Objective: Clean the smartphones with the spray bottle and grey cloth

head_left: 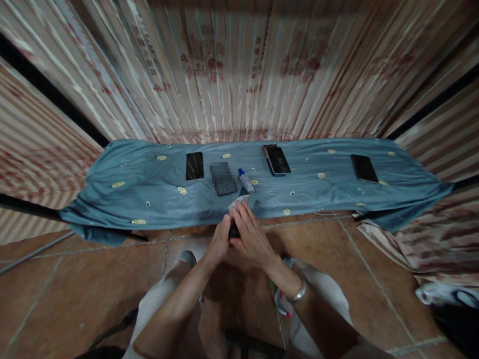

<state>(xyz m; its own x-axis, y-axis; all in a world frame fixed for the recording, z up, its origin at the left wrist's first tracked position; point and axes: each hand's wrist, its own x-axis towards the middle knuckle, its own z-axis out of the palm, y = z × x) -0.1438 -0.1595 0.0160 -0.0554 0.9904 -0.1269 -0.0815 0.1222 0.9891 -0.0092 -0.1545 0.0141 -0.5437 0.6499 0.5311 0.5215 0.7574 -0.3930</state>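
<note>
Close to the front edge of the covered table, my left hand is closed around a dark, flat object that looks like a phone, mostly hidden by my hands. My right hand lies over it, fingers together, pressing a pale cloth against it. Just beyond my fingers is a clear spray bottle with a blue top, lying on its side. To its left rests a dark phone case, partly blurred out.
A blue patterned cloth covers the long table. On it lie a black phone at left, a small stack of phones right of centre, and another phone at far right. Striped curtains and dark poles surround the table.
</note>
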